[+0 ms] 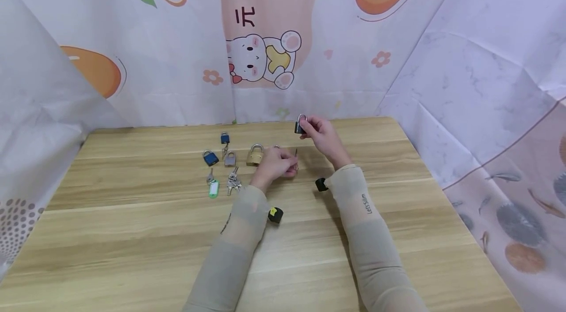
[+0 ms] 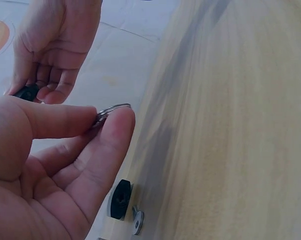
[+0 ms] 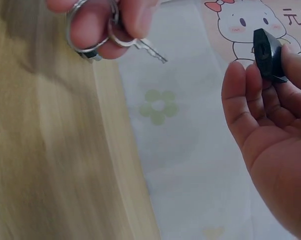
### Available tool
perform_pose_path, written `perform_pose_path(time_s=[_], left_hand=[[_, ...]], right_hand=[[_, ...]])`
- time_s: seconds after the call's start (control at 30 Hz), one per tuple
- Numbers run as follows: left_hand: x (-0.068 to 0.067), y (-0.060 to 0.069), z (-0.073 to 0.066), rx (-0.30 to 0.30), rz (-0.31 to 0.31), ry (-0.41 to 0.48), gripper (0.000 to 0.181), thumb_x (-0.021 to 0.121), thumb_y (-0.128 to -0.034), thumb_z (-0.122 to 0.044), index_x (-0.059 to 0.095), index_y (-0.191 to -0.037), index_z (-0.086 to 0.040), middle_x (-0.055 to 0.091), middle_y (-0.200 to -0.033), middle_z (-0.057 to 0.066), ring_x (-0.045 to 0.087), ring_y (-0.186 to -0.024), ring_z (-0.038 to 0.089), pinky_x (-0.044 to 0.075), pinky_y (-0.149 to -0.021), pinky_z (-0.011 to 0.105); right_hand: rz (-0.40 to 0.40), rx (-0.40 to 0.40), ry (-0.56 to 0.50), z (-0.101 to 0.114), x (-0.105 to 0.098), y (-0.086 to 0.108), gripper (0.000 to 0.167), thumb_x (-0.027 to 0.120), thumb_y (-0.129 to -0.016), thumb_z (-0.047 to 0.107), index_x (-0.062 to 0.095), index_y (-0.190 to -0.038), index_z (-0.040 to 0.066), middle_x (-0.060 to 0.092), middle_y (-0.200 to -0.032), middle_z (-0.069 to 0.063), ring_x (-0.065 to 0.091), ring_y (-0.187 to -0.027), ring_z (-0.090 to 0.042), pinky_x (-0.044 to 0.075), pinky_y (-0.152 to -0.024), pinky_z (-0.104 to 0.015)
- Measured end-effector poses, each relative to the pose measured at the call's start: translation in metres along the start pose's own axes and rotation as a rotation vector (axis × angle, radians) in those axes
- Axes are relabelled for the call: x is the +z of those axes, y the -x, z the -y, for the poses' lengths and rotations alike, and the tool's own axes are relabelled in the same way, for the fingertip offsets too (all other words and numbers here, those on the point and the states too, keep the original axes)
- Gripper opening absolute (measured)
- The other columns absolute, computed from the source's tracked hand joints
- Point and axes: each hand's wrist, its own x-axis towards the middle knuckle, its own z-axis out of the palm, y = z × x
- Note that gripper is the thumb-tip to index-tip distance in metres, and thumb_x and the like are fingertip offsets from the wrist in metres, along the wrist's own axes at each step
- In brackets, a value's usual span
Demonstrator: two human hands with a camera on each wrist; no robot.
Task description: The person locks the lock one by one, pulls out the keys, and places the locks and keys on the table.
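Note:
Above the far edge of the table, my right hand (image 1: 326, 139) holds a small black padlock (image 1: 298, 128) between thumb and fingers, its shackle upward in the head view. The slotted underside of that padlock faces left in the right wrist view. Lower and to the left, my left hand (image 1: 278, 164) pinches a key (image 3: 151, 50) whose toothed blade points toward the padlock. A metal key ring (image 3: 69, 27) loops around a left finger. Key and padlock are apart. Part of another shackle (image 1: 276, 146) shows behind the left hand, its body hidden.
Left of my hands lie a brass padlock (image 1: 252, 159), a grey padlock (image 1: 230, 160), blue padlocks (image 1: 211, 158), loose keys (image 1: 234, 184) and a green key tag (image 1: 214, 189). Dark padlocks rest near my forearms, one (image 1: 321, 184) by the right sleeve, one with yellow (image 1: 276, 215) by the left.

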Motion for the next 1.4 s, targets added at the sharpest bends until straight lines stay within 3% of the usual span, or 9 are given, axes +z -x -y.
perform_pose_path(time_s=[0.1,0.27,0.47,0.77,0.87,1.1,1.27,1.4], left_hand=[[0.0016,0.0004,0.0010,-0.033,-0.001,-0.002,0.015,0.067,-0.0955,0.000,0.073,-0.100,0.012,0.071,-0.081,0.014,0.068,-0.064,0.015,0.060,-0.065,0.026],[0.0027,-0.0004,0.0018,-0.087,0.008,0.009,0.016,0.068,-0.0946,0.001,0.073,-0.105,0.012,0.073,-0.084,0.016,0.070,-0.067,0.018,0.060,-0.065,0.026],[0.0029,-0.0026,0.0044,-0.103,0.009,-0.016,0.017,0.068,-0.0953,-0.002,0.073,-0.107,0.010,0.073,-0.084,0.014,0.071,-0.069,0.018,0.060,-0.065,0.026],[0.0032,-0.0011,0.0068,-0.141,0.033,-0.020,0.014,0.070,-0.0923,0.001,0.072,-0.102,0.010,0.072,-0.078,0.017,0.069,-0.061,0.018,0.061,-0.061,0.029],[0.0030,-0.0003,0.0061,-0.142,0.037,-0.040,0.015,0.070,-0.0931,-0.001,0.072,-0.103,0.010,0.073,-0.078,0.017,0.069,-0.061,0.018,0.060,-0.060,0.029],[0.0027,0.0003,0.0048,-0.127,0.038,-0.104,0.015,0.068,-0.0955,-0.003,0.073,-0.102,0.010,0.073,-0.074,0.014,0.069,-0.059,0.016,0.058,-0.055,0.025],[0.0020,0.0000,0.0053,-0.083,0.023,-0.207,0.016,0.071,-0.0961,-0.012,0.077,-0.099,0.002,0.073,-0.071,0.009,0.065,-0.053,0.011,0.051,-0.045,0.021],[0.0019,0.0000,0.0051,-0.055,0.029,-0.214,0.015,0.072,-0.0945,-0.013,0.079,-0.097,0.000,0.074,-0.074,0.009,0.064,-0.055,0.010,0.051,-0.046,0.021]], right_hand=[[-0.017,0.029,0.002,-0.0032,0.0000,-0.0011,0.030,0.057,-0.106,0.019,0.063,-0.109,-0.010,0.064,-0.095,-0.008,0.063,-0.083,-0.023,0.059,-0.083,-0.039],[-0.066,0.086,-0.015,-0.0063,-0.0002,-0.0018,0.033,0.064,-0.102,0.023,0.065,-0.111,-0.008,0.065,-0.094,-0.007,0.063,-0.081,-0.023,0.060,-0.079,-0.032],[-0.059,0.114,-0.011,-0.0085,-0.0007,-0.0018,0.030,0.068,-0.100,0.024,0.068,-0.109,-0.004,0.070,-0.096,-0.009,0.067,-0.079,-0.020,0.060,-0.076,-0.030],[-0.016,0.145,-0.012,-0.0081,-0.0003,-0.0007,0.030,0.067,-0.100,0.023,0.068,-0.112,-0.005,0.070,-0.098,-0.011,0.065,-0.087,-0.037,0.060,-0.076,-0.031],[-0.007,0.155,-0.009,-0.0071,0.0001,-0.0005,0.031,0.067,-0.100,0.024,0.068,-0.112,-0.005,0.070,-0.098,-0.011,0.065,-0.087,-0.038,0.060,-0.075,-0.032],[0.000,0.173,0.001,-0.0072,-0.0002,-0.0001,0.031,0.067,-0.101,0.024,0.068,-0.114,-0.005,0.070,-0.100,-0.012,0.068,-0.080,-0.021,0.060,-0.075,-0.032],[0.004,0.178,0.008,-0.0080,0.0003,-0.0003,0.031,0.066,-0.101,0.024,0.068,-0.114,-0.004,0.068,-0.102,-0.011,0.066,-0.089,-0.038,0.060,-0.075,-0.031],[0.011,0.178,0.009,-0.0087,0.0006,-0.0007,0.033,0.066,-0.101,0.025,0.067,-0.115,-0.005,0.067,-0.103,-0.011,0.064,-0.094,-0.046,0.060,-0.075,-0.032]])
